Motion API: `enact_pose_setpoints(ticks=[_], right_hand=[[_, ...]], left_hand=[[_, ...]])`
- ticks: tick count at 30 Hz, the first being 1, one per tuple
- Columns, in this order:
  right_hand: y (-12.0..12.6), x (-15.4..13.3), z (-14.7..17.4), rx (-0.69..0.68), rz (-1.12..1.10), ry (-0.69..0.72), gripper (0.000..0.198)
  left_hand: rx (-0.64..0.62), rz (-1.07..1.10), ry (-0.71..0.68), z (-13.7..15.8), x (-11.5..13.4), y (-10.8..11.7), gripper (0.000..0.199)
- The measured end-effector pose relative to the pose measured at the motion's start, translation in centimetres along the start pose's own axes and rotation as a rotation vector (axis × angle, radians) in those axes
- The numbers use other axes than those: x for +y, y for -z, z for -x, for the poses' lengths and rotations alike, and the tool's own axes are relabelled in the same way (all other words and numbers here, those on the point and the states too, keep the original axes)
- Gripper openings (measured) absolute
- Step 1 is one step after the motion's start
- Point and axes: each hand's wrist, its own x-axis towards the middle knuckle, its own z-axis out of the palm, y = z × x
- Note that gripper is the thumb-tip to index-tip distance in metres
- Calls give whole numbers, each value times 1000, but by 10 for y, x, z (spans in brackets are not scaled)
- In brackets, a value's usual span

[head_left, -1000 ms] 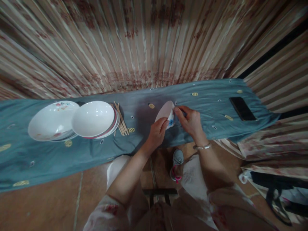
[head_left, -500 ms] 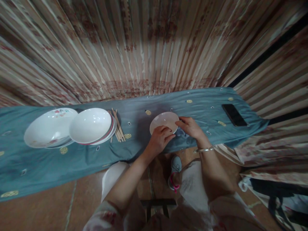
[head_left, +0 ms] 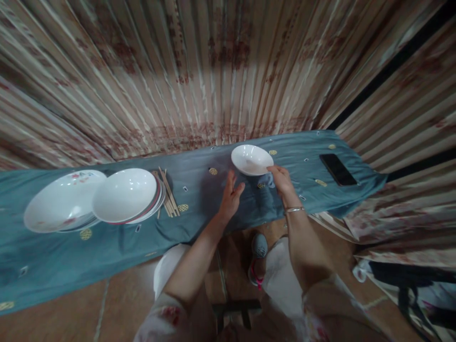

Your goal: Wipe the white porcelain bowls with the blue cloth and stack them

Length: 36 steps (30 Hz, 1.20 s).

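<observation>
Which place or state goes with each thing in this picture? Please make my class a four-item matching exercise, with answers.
1. small white bowl
2. chopsticks
3. black phone
4. left hand

A. open, holding nothing
B. lying near the right end of the blue-green cloth
C. touched at its rim by the right hand
D. beside the stacked bowls

Pairs: 1-C, 2-D, 3-B, 4-A

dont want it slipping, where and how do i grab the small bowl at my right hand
Take the small bowl by its rim, at the near right edge, coming from the right and pinching the wall. That seems the surest hold: it opens upward, its wall flares out to an exposed edge, and the right hand is at that spot.
</observation>
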Motion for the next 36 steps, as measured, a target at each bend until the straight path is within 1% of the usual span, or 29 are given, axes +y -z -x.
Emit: enact_pose_setpoints(ticks=[3,5,9,14,22,28,33,36], right_hand=[[-4,8,-13,72,-20,20,24],[-7,15,-21,108,-31,36,21],[-14,26,-32,156,-46,57,18],[-22,34,-43,190,-50,70,17],[-30,37,-46,166,-19,85,26],[-31,31,-40,144,-7,85,36],[-25,23,-27,118,15,60,44],[-19,21,-17,38,57,49,46]], left_hand=[[-54,114,66,-3,4,-15,73],[-62,180,105,-6,5,-23,74],[-42,291,160,-14,3,-36,74],[-19,366,177,-24,-4,-45,74],[-23,456,164,-29,-1,-47,72],[-9,511,176,-31,2,-49,79],[-7,471,195,-28,3,-48,79],[-10,408,188,-24,2,-46,74]])
